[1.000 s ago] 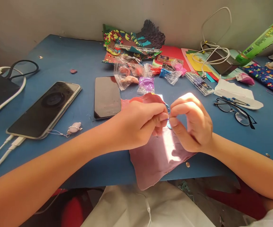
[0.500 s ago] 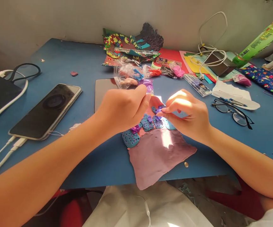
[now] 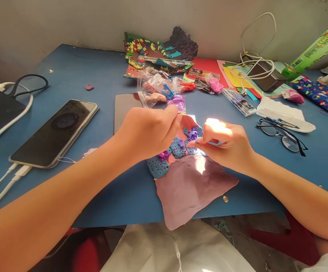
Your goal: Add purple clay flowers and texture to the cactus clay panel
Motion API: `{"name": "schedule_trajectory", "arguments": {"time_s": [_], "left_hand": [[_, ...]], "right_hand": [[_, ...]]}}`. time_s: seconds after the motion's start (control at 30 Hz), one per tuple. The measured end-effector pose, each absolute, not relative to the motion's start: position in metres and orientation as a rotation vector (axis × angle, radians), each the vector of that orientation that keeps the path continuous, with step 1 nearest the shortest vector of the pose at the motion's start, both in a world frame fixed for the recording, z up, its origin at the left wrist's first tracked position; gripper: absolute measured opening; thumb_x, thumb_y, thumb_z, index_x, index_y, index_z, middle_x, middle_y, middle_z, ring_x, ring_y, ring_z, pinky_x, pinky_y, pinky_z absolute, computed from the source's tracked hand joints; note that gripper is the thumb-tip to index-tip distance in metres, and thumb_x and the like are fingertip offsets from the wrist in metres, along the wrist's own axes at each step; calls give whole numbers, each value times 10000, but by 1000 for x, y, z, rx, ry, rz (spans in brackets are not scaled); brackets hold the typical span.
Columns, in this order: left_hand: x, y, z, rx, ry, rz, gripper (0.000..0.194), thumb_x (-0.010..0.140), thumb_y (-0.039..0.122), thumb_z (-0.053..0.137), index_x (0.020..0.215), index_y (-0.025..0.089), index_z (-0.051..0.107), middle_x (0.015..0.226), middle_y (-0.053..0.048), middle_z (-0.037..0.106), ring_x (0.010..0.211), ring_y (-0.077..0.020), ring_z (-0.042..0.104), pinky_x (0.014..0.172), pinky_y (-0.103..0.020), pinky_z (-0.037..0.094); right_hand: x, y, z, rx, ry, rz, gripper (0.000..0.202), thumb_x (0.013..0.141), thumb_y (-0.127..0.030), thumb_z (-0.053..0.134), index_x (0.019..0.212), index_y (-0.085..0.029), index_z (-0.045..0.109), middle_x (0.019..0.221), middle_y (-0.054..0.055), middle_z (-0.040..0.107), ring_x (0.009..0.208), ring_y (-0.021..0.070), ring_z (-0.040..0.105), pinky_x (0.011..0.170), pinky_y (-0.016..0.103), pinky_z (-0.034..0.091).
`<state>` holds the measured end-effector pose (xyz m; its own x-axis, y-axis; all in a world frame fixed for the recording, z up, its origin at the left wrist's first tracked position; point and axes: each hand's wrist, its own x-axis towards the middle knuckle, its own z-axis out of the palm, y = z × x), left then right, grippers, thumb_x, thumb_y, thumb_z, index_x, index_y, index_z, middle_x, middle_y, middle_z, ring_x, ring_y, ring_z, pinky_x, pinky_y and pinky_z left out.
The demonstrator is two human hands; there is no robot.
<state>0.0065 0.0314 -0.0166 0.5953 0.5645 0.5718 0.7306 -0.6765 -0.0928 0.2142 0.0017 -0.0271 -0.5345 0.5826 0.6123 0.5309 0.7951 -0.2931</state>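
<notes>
At far left a black box (image 3: 0,113) sits on the blue table (image 3: 115,206); beside it lies a phone (image 3: 54,134) with white cables (image 3: 7,181) at its near end; a pale charm (image 3: 90,152) shows partly behind the left forearm. Next comes a dark slab (image 3: 126,109), half hidden by the left hand (image 3: 148,131); this hand is curled, thumb against forefinger, above the upper left of the clay sheet (image 3: 190,192) (whether it grips anything, I cannot tell). The sheet lies in the middle, its near corner past the table's edge; on its far part are dotted teal patches (image 3: 157,167) and purple flowers (image 3: 192,135); beyond it lie clear bags (image 3: 155,85). The right hand (image 3: 229,145) is bent over the sheet's right side, thumb and fingertips close together beside the flowers; I cannot tell what, if anything, they pinch. Farther right are glasses (image 3: 290,144), white paper (image 3: 283,111) and a patterned pouch (image 3: 322,94).
</notes>
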Motion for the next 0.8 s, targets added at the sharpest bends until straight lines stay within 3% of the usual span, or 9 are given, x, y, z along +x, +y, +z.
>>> {"name": "schedule_trajectory", "arguments": {"time_s": [0.2,0.33,0.47,0.8], "left_hand": [[4,31,-8,-2473,-1047,-576,314,828,176,372,553,179,524,420,12,331,389,-113,195,391,-249,130],[2,29,-4,-2582,-1143,-452,316,826,184,385,529,183,493,433,7,328,396,-109,246,420,-256,137],[0,31,-5,-2598,-1218,-345,305,807,167,420,507,177,472,435,12,306,401,-96,239,445,-259,129],[5,28,-5,-2765,-1187,-7,238,826,175,420,664,166,594,470,-10,460,421,-129,307,441,-282,173]], "right_hand": [[213,4,-28,-902,-2287,89,75,833,-191,668,854,-208,598,819,13,673,743,132,630,648,270,510],[213,5,-28,-794,-2350,90,242,845,-63,506,1006,-217,602,1006,59,675,934,176,624,778,358,521],[216,2,-31,-816,-2512,-204,363,796,-12,440,1044,-223,602,1121,81,645,1018,236,589,798,439,463],[220,4,-36,-757,-2575,-500,397,779,-17,465,1105,-226,547,1143,86,637,1063,260,580,761,423,411]]}}
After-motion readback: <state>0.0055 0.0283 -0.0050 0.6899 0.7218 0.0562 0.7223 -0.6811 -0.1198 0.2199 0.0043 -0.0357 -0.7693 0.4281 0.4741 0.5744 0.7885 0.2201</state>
